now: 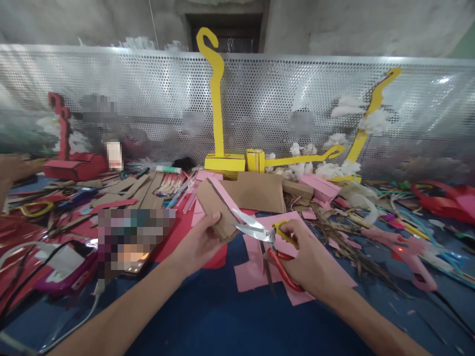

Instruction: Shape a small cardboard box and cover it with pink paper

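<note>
My left hand (pixel 200 242) grips a piece of brown cardboard (pixel 215 205) by its lower edge, thumb on its face. Along the cardboard's right side runs a pink paper strip (pixel 224 193). My right hand (pixel 308 259) holds scissors (pixel 269 236) with yellow and red handles; their blades are parted and point left, the tips at the cardboard's right edge. Whether the blades touch it I cannot tell. Beneath the scissors lie cut pieces of pink paper (pixel 247 277) on the blue table (pixel 208 316).
A yellow hooked stand (pixel 217 109) rises at the back before a perforated metal panel (pixel 148 89). A pink glue gun (pixel 411 252) with a glowing light lies right, near dry twigs (pixel 356 252). At left are a purple power strip (pixel 63 272), cables and another person's hand (pixel 18 170).
</note>
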A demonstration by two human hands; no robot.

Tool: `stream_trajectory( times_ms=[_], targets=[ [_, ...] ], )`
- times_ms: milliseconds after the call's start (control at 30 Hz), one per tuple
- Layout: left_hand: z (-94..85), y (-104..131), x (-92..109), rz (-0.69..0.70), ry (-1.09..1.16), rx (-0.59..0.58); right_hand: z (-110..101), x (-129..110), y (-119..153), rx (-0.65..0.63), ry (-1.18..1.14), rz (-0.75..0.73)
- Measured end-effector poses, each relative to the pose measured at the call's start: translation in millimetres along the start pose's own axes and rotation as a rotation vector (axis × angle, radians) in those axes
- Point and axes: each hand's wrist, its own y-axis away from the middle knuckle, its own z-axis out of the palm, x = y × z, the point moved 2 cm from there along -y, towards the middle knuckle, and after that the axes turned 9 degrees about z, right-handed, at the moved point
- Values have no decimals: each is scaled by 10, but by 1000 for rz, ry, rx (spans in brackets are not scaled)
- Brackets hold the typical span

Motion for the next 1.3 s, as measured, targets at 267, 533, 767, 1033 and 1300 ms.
stream_trajectory(
  times_ms=[267, 533, 767, 1033, 1300],
  targets=[
    [-45, -21, -13, 76, -87, 8, 31, 39, -28, 6, 21, 25],
    [-51, -18, -5, 101, -108, 6, 49, 66, -43, 31, 87, -12],
    [-8, -1, 18, 121, -122, -10, 78, 114, -75, 14, 120, -14],
    [24, 7, 27, 140, -80, -9, 52, 97, -70, 29, 126, -60],
    [-8, 3, 13, 117, -72, 55, -18, 34, -67, 6, 129, -3]
  ],
)
